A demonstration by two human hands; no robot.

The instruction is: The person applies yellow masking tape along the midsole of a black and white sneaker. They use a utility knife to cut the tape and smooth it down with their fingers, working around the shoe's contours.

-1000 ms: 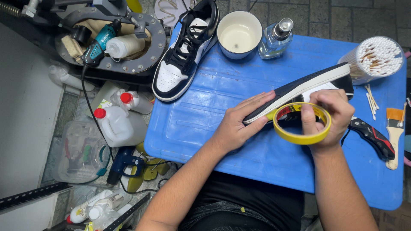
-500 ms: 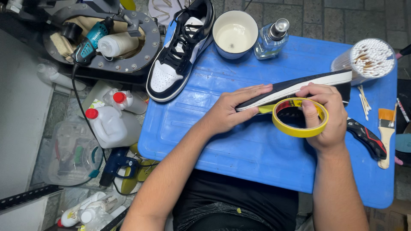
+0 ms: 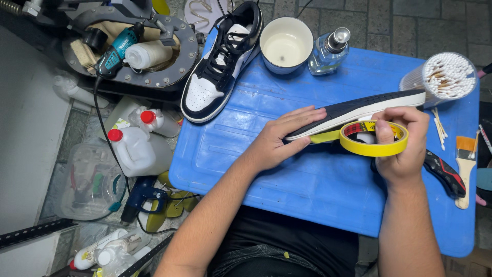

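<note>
Near the blue tabletop's [image 3: 246, 154] right edge, your left hand [image 3: 279, 141] presses flat-fingered on the shoe [image 3: 353, 110]; your right hand [image 3: 402, 146] pinches the yellow tape roll [image 3: 374, 139], whose strip covers only the sole's near end.

A long black-and-white rubber shoe sole [image 3: 359, 110] lies tilted on edge under the left fingers [image 3: 302, 117]; a yellow tape roll [image 3: 374, 149] stands upright in the right fingers [image 3: 397, 120], touching it.
</note>
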